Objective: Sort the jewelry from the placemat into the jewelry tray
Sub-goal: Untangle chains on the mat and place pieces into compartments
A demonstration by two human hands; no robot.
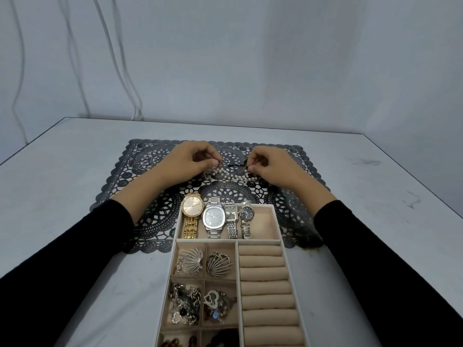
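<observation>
A black lace placemat (140, 196) lies across the middle of the table. Over its far centre my left hand (190, 161) and my right hand (273, 166) each pinch one end of a pearl necklace (230, 175), which sags in loops onto the mat between them. Several thin silver rings (145, 161) lie on the mat's far left. A beige jewelry tray (276, 219) stands at the near edge. Its top compartment holds a gold watch (191, 209) and three silver watches (214, 217). Small left compartments hold brooches (218, 262) and chains. The ring rolls (265, 284) on the right are bare.
The white table (75, 171) reaches to a pale wall at the back. White cables (120, 58) hang down the wall at the left. Black sleeves cover both of my forearms.
</observation>
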